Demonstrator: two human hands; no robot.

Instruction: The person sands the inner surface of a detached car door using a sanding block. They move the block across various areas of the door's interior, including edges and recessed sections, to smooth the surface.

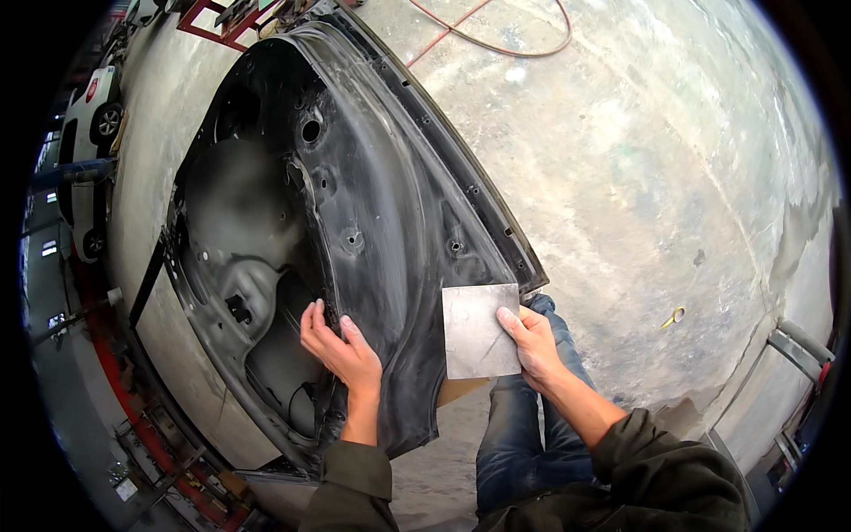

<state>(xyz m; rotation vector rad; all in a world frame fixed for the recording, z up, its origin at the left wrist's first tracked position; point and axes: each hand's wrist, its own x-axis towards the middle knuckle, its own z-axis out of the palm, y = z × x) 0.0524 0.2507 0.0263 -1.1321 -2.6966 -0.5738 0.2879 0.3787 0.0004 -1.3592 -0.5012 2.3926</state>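
A large black car door shell (381,195) lies below me, with holes, a cut-out at the left and a long rim along its right side. My right hand (528,346) grips a square, dull silver sheet plate (474,332) over the door's lower right corner, thumb on top. My left hand (346,355) is open, fingers apart and slightly bent, at the inner edge of the door panel beside the opening. Whether its fingertips touch the metal I cannot tell.
A red metal frame (213,27) and red hoses (496,49) are at the top, white cars (93,133) at the left. A small yellow object (674,317) lies on the concrete floor (665,177) at right. My jeans-clad legs (510,426) show below the plate.
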